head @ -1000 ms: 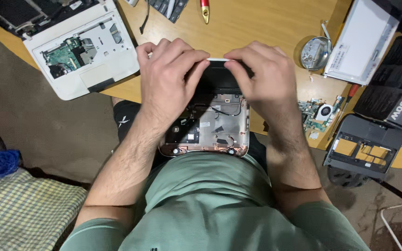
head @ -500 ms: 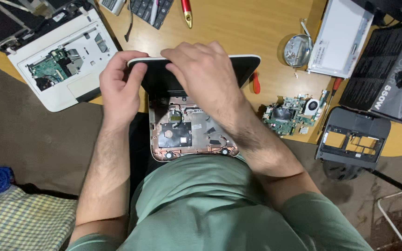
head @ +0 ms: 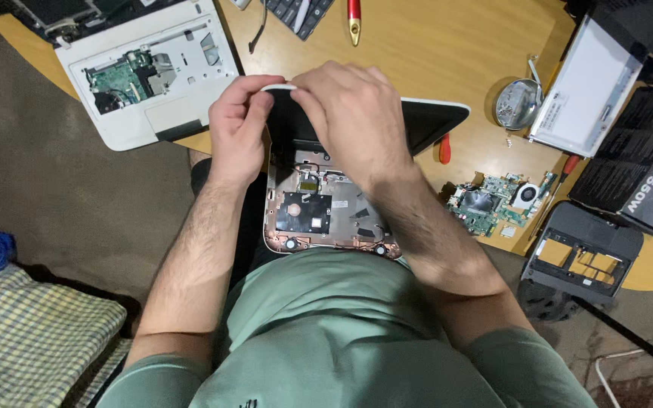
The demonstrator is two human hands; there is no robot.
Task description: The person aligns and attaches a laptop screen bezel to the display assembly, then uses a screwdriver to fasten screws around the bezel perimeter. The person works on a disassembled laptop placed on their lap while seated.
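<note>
An opened small laptop [head: 319,208] rests on the person's lap against the desk edge [head: 213,140], its insides showing. The left hand [head: 237,132] and right hand [head: 357,113] both pinch the lid's [head: 425,121] top rim, apparently prying the bezel. Freeing it calls for steady, even pulling. Beyond, a red screwdriver [head: 354,17] and white laptop shell [head: 153,75] crowd the desk.

A curved wooden table [head: 432,53] carries the clutter: an opened white laptop base [head: 145,79] at its left end, a red-handled screwdriver [head: 354,17] and a keyboard piece [head: 296,11] along the far edge. To the right lie a small metal bowl [head: 517,104], a bare screen panel [head: 587,87], a green circuit board with fan [head: 496,202] and an empty dark laptop shell [head: 587,253].
</note>
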